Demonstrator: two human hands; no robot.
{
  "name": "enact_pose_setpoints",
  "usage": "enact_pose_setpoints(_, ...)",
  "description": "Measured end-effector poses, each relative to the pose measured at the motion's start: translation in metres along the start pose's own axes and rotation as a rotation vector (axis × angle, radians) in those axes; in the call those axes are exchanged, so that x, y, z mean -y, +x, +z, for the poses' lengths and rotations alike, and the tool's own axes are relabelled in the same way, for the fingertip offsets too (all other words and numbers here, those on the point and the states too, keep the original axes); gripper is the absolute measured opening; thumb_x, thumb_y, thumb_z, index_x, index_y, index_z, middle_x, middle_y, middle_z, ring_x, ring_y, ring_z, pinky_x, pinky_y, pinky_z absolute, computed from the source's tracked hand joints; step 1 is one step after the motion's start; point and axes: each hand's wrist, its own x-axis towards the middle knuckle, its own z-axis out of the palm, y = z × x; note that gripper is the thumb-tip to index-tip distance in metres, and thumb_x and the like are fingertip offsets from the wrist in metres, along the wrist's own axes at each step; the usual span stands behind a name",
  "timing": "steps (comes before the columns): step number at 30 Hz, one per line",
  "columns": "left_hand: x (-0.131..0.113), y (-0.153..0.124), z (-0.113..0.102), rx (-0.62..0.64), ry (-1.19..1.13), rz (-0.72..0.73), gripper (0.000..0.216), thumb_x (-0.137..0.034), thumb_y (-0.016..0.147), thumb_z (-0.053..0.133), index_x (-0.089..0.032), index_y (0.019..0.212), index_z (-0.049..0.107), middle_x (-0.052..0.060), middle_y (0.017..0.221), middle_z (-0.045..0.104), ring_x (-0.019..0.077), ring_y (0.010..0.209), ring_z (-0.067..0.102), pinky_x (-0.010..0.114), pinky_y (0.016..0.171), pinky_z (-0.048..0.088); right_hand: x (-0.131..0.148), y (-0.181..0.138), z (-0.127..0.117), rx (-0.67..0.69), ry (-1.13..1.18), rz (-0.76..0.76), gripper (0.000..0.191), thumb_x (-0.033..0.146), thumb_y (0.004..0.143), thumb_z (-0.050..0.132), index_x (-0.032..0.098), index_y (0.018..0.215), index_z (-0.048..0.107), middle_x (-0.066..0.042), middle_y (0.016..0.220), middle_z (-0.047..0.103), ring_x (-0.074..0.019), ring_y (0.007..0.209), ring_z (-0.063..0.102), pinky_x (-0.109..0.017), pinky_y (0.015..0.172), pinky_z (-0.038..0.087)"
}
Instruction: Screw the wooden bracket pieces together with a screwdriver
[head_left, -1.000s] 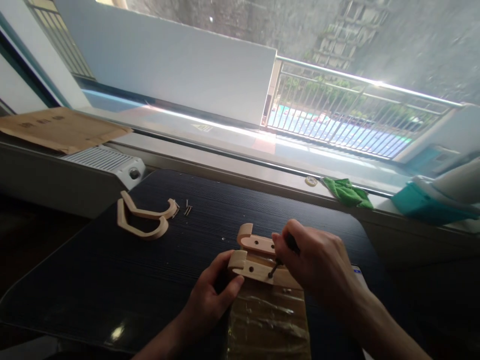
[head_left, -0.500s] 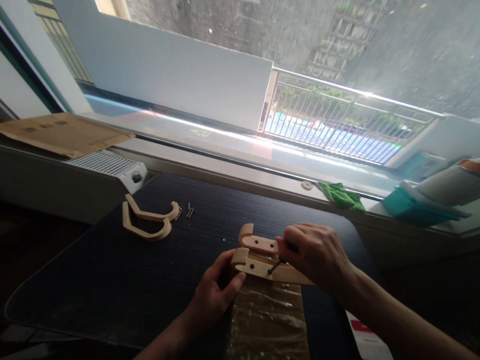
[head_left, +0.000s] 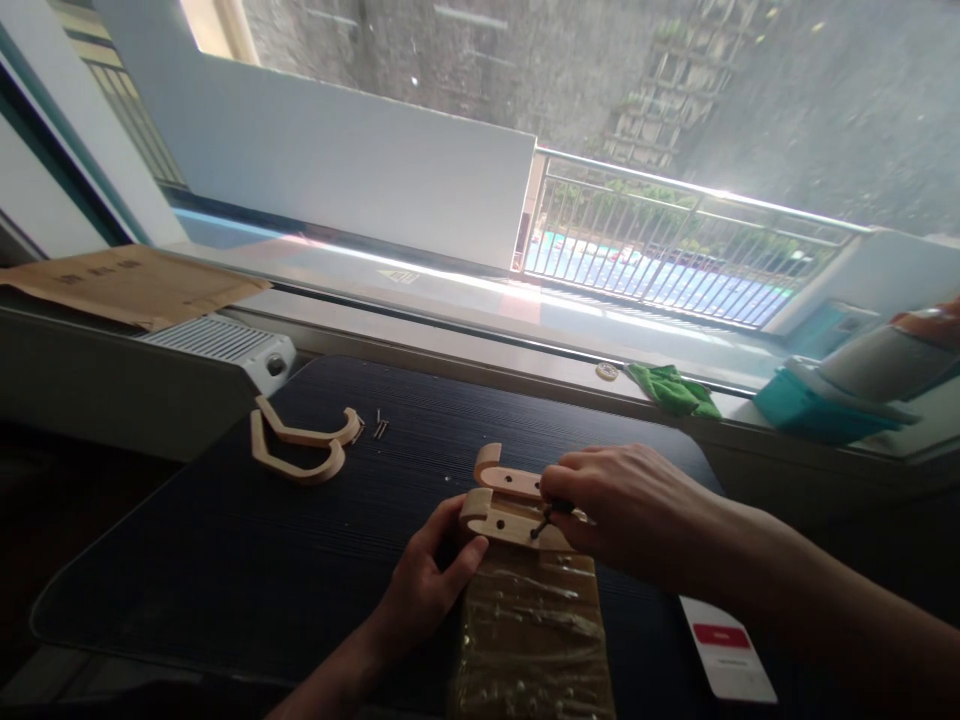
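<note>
My right hand [head_left: 626,500] is closed on a screwdriver [head_left: 544,520], its handle mostly hidden in the fingers. The dark shaft slants down to a hole in the nearer wooden hook [head_left: 516,527]. My left hand [head_left: 433,570] grips that hook's curved end, thumb in front and fingers behind. Beside it lies a second wooden hook [head_left: 517,482], partly covered by my right hand. Both hooks rest on a tape-wrapped cardboard box [head_left: 532,630]. The far ends of the hooks are hidden.
Two more wooden hooks [head_left: 300,470] lie at the left of the dark table [head_left: 225,570], near several screws [head_left: 381,425]. A green cloth [head_left: 667,388], a tape roll [head_left: 607,371] and a teal container [head_left: 806,405] stand on the sill. A white-and-red card [head_left: 727,650] is at right.
My right hand has turned on the screwdriver, its wrist and forearm now raised and flatter. My left hand keeps its hold on the hook. The camera view has shifted slightly.
</note>
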Motion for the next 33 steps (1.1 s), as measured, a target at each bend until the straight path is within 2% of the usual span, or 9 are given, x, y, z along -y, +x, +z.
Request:
enact_pose_setpoints(3, 0.001, 0.0, 0.0, -0.013, 0.016, 0.002, 0.032, -0.029, 0.08, 0.054, -0.02, 0.11, 0.052, 0.003, 0.1, 0.068, 0.0204, 0.093, 0.064, 0.028, 0.083, 0.051, 0.001, 0.001, -0.001, -0.004, 0.062, -0.085, 0.013, 0.011, 0.081, 0.05, 0.022, 0.075, 0.053, 0.004, 0.067, 0.06, -0.0086, 0.056, 0.051, -0.024, 0.05, 0.025)
enact_pose_setpoints(5, 0.001, 0.001, 0.0, -0.024, 0.015, 0.004, 0.032, -0.029, 0.08, 0.055, -0.02, 0.11, 0.053, 0.002, 0.1, 0.068, 0.0203, 0.093, 0.063, 0.028, 0.083, 0.05, 0.001, 0.001, 0.003, -0.01, 0.076, -0.078, 0.013, 0.011, 0.083, 0.048, 0.021, 0.074, 0.052, 0.004, 0.066, 0.059, -0.0088, 0.055, 0.05, -0.024, 0.051, 0.025)
enact_pose_setpoints(11, -0.002, 0.001, 0.0, 0.007, -0.025, 0.024, 0.029, -0.026, 0.081, 0.054, -0.02, 0.109, 0.053, 0.003, 0.1, 0.068, 0.0197, 0.093, 0.064, 0.026, 0.082, 0.05, 0.0, -0.005, 0.02, -0.034, 0.024, 0.203, 0.02, 0.03, 0.088, 0.043, 0.019, 0.073, 0.049, 0.002, 0.06, 0.058, -0.0113, 0.052, 0.05, -0.027, 0.049, 0.02)
enact_pose_setpoints(13, -0.003, 0.001, -0.001, 0.003, -0.026, 0.034, 0.029, -0.025, 0.081, 0.054, -0.02, 0.11, 0.053, 0.003, 0.101, 0.068, 0.0197, 0.094, 0.063, 0.026, 0.082, 0.05, 0.0, -0.006, 0.02, -0.029, 0.001, 0.233, 0.021, 0.032, 0.089, 0.041, 0.02, 0.074, 0.049, 0.002, 0.059, 0.058, -0.012, 0.051, 0.05, -0.027, 0.048, 0.018)
enact_pose_setpoints(19, -0.001, -0.001, 0.0, 0.001, -0.046, 0.045, 0.029, -0.024, 0.081, 0.054, -0.02, 0.11, 0.053, 0.002, 0.102, 0.067, 0.0198, 0.096, 0.062, 0.026, 0.084, 0.049, 0.005, -0.002, -0.002, 0.079, -0.016, 0.126, 0.008, 0.024, 0.082, 0.049, 0.02, 0.076, 0.053, 0.002, 0.061, 0.06, -0.0128, 0.055, 0.054, -0.026, 0.048, 0.022)
enact_pose_setpoints(22, 0.0, -0.001, 0.0, 0.004, -0.046, 0.036, 0.029, -0.025, 0.082, 0.054, -0.02, 0.111, 0.052, 0.003, 0.102, 0.067, 0.0197, 0.096, 0.062, 0.027, 0.084, 0.049, 0.005, 0.001, -0.009, 0.124, -0.002, 0.07, 0.01, 0.016, 0.08, 0.051, 0.02, 0.072, 0.055, 0.001, 0.068, 0.062, -0.0119, 0.059, 0.055, -0.025, 0.049, 0.024)
enact_pose_setpoints(28, 0.006, 0.002, 0.0, 0.001, -0.024, 0.027, 0.031, -0.026, 0.081, 0.054, -0.02, 0.111, 0.051, 0.002, 0.102, 0.066, 0.0201, 0.095, 0.062, 0.027, 0.084, 0.049, 0.0, 0.001, 0.001, 0.037, 0.089, -0.055, 0.013, 0.012, 0.083, 0.047, 0.021, 0.074, 0.051, 0.003, 0.072, 0.06, -0.0104, 0.062, 0.052, -0.024, 0.054, 0.028)
enact_pose_setpoints(33, 0.006, 0.001, 0.0, 0.013, -0.047, 0.032, 0.031, -0.025, 0.081, 0.054, -0.022, 0.111, 0.051, 0.0, 0.102, 0.067, 0.0185, 0.095, 0.062, 0.025, 0.083, 0.049, -0.003, -0.005, 0.01, 0.062, 0.045, 0.113, 0.016, 0.027, 0.087, 0.043, 0.02, 0.075, 0.05, 0.001, 0.067, 0.061, -0.0128, 0.061, 0.055, -0.025, 0.052, 0.026)
